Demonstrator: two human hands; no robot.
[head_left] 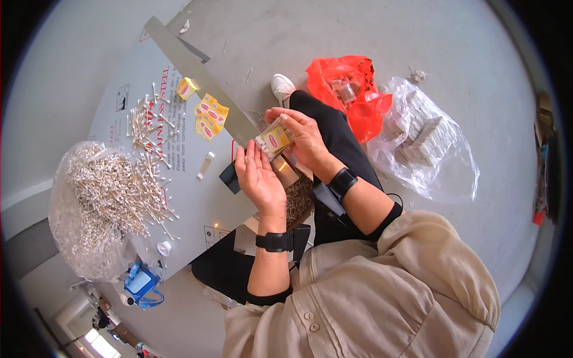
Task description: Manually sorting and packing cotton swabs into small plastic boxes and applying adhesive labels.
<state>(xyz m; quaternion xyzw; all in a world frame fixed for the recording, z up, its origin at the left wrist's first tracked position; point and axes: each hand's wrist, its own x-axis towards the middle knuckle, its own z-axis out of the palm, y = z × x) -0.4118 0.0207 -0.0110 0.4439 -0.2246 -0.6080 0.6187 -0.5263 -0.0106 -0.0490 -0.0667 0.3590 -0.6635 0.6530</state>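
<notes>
My right hand (305, 138) grips a small clear pack of cotton swabs (274, 138) with a yellow label on its front. Palm up and fingers stretched out, my left hand (261, 182) lies beside the pack, its fingertips at the pack's lower left edge; whether they touch it I cannot tell. On the table to the left are several yellow label cards (209, 122), a folded yellow card (186, 88) and a small clear tube with swabs in it (206, 165). Loose cotton swabs (146, 125) lie scattered beyond them.
A large clear bag heaped with cotton swabs (107, 197) sits on the table (197, 197), near a blue-framed device (142, 282). Below my hands stands an open box (298, 200). On the floor at right are a red bag (343, 71) and a clear bag of white packs (427, 140).
</notes>
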